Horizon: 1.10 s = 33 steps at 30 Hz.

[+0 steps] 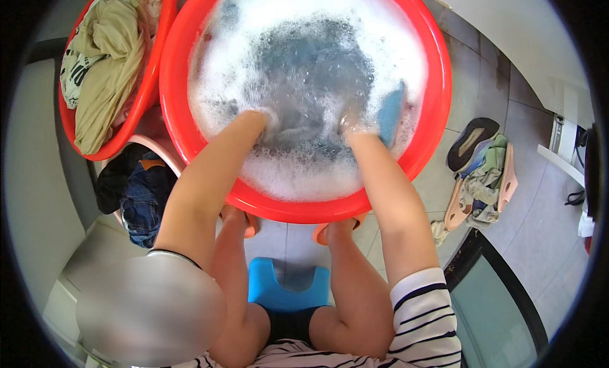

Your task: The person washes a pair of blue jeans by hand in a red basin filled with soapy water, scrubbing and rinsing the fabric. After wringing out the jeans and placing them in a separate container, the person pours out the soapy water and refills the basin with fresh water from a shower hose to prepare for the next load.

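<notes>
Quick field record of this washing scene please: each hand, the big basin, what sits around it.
left hand: in suds, on dark cloth; grip hidden
right hand: in suds beside blue item; grip hidden
basin: red, round, full of foamy water
second basin: red, upper left, heaped with pale clothes
pile: dark clothes, left of basin
stool: blue, under the person
floor, right: sandals and cloth

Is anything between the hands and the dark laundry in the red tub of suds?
Nothing solid shows. Both the left hand and right hand are already sunk in foam on the dark laundry inside the red tub; only suds cover it.
</notes>
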Motion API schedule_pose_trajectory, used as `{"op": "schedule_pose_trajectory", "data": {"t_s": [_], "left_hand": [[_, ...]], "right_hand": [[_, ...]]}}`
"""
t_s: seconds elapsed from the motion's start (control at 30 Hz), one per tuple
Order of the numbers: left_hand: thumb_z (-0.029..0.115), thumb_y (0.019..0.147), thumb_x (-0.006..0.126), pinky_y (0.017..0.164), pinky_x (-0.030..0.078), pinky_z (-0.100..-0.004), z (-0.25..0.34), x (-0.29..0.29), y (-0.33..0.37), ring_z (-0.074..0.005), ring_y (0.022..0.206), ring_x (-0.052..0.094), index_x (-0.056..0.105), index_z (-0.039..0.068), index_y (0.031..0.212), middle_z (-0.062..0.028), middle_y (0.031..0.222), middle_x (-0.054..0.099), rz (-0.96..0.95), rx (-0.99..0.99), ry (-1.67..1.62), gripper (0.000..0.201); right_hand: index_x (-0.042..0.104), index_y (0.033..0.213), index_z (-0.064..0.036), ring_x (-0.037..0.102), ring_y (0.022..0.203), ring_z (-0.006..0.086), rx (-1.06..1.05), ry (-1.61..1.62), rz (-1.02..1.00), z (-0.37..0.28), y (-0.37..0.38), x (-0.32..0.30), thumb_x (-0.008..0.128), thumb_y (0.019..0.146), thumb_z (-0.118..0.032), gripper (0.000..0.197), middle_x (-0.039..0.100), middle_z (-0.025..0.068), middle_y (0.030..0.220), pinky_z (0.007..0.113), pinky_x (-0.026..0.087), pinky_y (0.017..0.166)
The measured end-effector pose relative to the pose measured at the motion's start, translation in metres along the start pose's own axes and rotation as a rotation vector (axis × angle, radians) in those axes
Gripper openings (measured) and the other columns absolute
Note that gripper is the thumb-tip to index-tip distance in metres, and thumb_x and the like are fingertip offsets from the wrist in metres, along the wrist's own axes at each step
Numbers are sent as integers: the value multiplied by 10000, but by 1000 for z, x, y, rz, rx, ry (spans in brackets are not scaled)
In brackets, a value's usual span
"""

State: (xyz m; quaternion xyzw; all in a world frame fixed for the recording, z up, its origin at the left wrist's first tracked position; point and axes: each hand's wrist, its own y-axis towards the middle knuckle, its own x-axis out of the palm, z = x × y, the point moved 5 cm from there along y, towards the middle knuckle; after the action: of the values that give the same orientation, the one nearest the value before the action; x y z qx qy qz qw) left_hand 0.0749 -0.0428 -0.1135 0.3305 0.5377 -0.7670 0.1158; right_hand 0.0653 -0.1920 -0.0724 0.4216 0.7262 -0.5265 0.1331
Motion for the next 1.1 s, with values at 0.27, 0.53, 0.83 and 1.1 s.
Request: {"op": "schedule_pose_trajectory", "data": {"t_s": [0.27,0.53,0.83,1.1], "left_hand": [[310,903,502,1080,276,-400,-1,0,15,-299,1250,375,407,14,1323,-172,1393,366,328,32,-64,522],[92,808,547,774,486,-294,-26,-88,-106,-187,834,602,560,-7,1087,-92,908,629,424,58,-1938,296],[116,689,641,1077,245,-460,23,-81,-101,-350,1266,357,478,270,1302,-140,1388,371,782,287,-368,653],[184,893,442,1000,390,-493,-1,-16,-2,-378,1183,464,449,29,1285,-233,1306,434,13,-184,-104,422]], "right_hand": [[457,1256,-17,515,1128,263,-162,1797,-159,0,-51,-67,439,949,-320,432,537,126,1235,414,360,999],[446,1246,57,563,1088,279,-195,1769,-107,25,-125,-101,517,841,-103,441,568,149,1190,412,446,936],[540,1182,-33,446,1152,363,-363,90,569,-13,-70,-38,577,810,-273,444,508,159,1250,443,318,985],[538,1146,50,585,972,344,315,265,-13,27,7,5,414,898,-406,534,624,252,1017,365,413,892]]}}
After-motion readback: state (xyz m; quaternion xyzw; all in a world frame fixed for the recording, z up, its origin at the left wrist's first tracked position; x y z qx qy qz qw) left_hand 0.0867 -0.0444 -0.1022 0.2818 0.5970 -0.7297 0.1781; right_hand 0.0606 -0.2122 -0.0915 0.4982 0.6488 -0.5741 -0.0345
